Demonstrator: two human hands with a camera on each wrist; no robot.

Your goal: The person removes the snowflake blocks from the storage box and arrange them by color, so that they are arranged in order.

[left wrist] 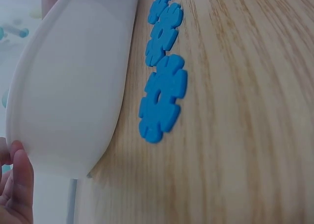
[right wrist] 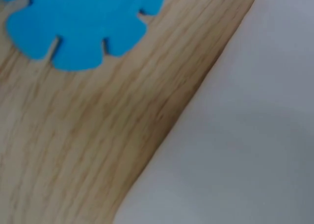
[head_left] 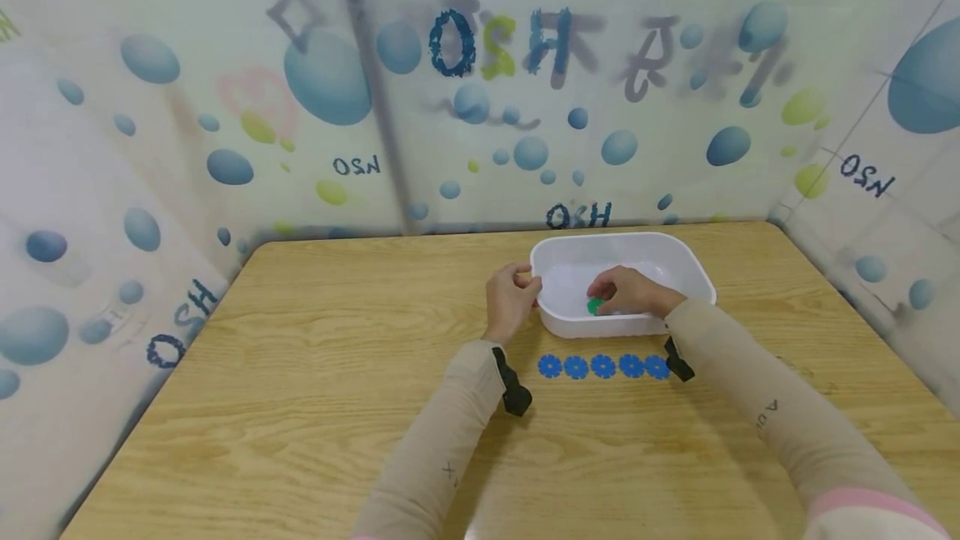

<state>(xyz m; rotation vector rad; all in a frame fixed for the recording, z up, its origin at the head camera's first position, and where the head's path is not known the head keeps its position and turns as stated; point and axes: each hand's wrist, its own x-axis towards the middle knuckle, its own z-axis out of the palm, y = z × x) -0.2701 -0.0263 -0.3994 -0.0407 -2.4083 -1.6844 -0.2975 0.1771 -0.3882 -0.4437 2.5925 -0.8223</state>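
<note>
My left hand point(head_left: 512, 300) is at the left end of a white plastic tub point(head_left: 555, 325), gripping its rim between thumb and fingers. The left wrist view shows fingertips point(left wrist: 18, 153) against that rim. Inside the tub, near its front wall, my right hand point(head_left: 628, 290) pinches a small green piece point(head_left: 595, 306); the fingers partly cover it, so its full outline is hidden. In the right wrist view the tub's wall point(right wrist: 235, 150) fills one side, and the hand itself is out of sight.
Several blue flower-shaped plastic discs point(head_left: 603, 367) with notched edges lie flat in a row in front of the tub. All stand on a wooden table point(head_left: 337, 357). A patterned curtain point(head_left: 480, 132) hangs behind it and along both sides.
</note>
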